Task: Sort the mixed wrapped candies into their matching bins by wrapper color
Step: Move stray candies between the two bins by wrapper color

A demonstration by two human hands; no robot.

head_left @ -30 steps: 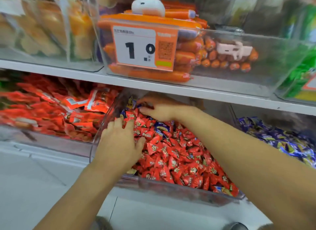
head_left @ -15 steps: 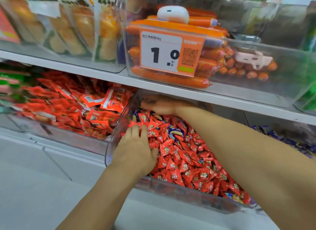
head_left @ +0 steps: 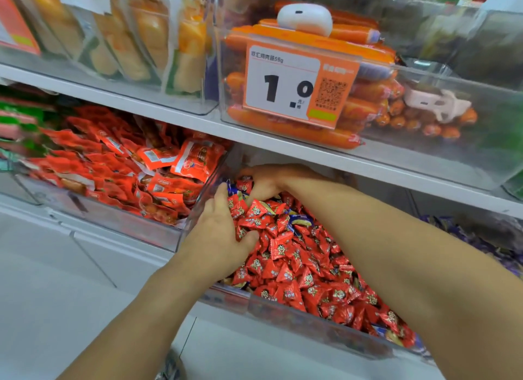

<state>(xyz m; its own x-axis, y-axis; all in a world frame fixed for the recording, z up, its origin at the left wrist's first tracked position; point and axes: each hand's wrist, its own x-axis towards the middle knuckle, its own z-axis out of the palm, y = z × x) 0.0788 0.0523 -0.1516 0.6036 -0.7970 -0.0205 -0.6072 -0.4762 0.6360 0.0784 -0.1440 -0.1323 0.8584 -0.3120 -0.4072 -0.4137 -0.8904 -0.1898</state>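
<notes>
I am reaching both hands into the clear bin [head_left: 283, 309] of red candies [head_left: 297, 266], left hand [head_left: 218, 235] lying loosely curved on them, right hand [head_left: 266, 179] curled over blue candies [head_left: 235, 188] at the back, grip unclear, the shelf [head_left: 283, 145] overhanging.

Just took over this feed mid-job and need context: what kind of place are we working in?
Most likely a shop's snack aisle. A price tag reading 1.0 with a QR code hangs on a clear bin of sausages, and white shelving holds clear bins of wrapped goods, including the red candies both hands are in.
</notes>
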